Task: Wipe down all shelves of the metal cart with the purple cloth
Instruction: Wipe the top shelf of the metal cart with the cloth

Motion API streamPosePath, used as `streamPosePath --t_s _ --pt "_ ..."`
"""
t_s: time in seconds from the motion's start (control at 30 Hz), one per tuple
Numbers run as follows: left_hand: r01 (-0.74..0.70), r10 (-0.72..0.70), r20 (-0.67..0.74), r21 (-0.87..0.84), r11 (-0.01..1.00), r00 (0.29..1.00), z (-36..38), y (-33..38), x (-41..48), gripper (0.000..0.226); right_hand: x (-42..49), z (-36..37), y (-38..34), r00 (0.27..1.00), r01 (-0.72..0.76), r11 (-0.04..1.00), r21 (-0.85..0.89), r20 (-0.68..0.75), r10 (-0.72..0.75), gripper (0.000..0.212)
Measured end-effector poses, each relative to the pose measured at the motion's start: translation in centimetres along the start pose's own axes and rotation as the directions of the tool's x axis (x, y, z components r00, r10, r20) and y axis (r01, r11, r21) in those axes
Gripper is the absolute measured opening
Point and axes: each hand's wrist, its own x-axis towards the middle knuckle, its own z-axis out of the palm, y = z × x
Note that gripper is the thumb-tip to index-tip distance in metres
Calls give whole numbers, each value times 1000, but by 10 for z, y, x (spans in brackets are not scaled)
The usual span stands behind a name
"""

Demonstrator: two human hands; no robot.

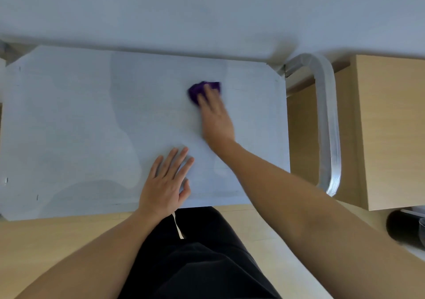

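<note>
Head view: one metal cart (pixel 264 183) stands against a pale wall (pixel 207 6), seen from above. One shelf (pixel 80 126) of it shows, the top one, a wide, flat, pale grey surface.

One purple cloth (pixel 197 90) lies bunched on this shelf, right of its middle and toward the back edge. The right hand (pixel 215 117) lies on the cloth with the arm stretched forward. Its grip is slack: the fingers lie stretched over the cloth and press it onto the shelf, with purple showing past the fingertips and at the left side. This hand is slightly blurred.

The left hand (pixel 164 183) lies palm down on the bare shelf near the front edge, well apart from the cloth. Its grip has hold of nothing; four fingers are spread and straight, and the thumb is bent a little at the side.

One tubular metal handle (pixel 326 114) curves round the cart's right end. Beside it stands one light wooden cabinet (pixel 391 126). One dark rounded object (pixel 400 229) sits at the lower right edge, too cut off to identify. Below the shelf's front edge are a light wooden floor (pixel 57 234) and the person's black trousers (pixel 195 264), with one white drawstring (pixel 178 227) hanging at the waist.
</note>
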Motion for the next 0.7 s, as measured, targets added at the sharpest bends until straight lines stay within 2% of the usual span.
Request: streamPosePath --t_s 0.03,0.1,0.17,0.23,0.3,0.4,0.47,0.57,0.7 --pt "-4 4 4 3 1000 1000 1 0 0 60 -2 1 -5 996 72 997 -22 49 -71 76" --pt "-9 9 9 0 1000 1000 1 -1 0 61 0 -7 -3 989 107 993 -46 105 -102 82" --pt "-9 9 12 -4 1000 1000 2 -2 0 62 1 -18 6 989 135 990 -48 76 -131 60" --pt "-7 7 22 -4 1000 1000 1 -1 -1 62 -4 -28 13 990 138 990 2 -32 -138 41" --pt "7 -7 29 -13 1000 1000 -3 0 0 62 -12 -35 14 993 65 994 84 -107 -56 37" --pt "32 -30 57 -32 999 998 -15 5 2 58 -21 -42 9 987 -89 986 139 -120 106 35" --pt "56 -52 80 -49 997 995 -26 9 9 52 -20 -45 4 977 -202 968 148 -43 210 35" --pt "112 -102 115 -78 991 988 -50 11 30 34 -17 -45 -6 932 -349 936 40 120 342 40" --pt "206 -185 225 -75 976 957 -78 9 54 27 -14 -50 -15 886 -404 915 -12 246 394 39"
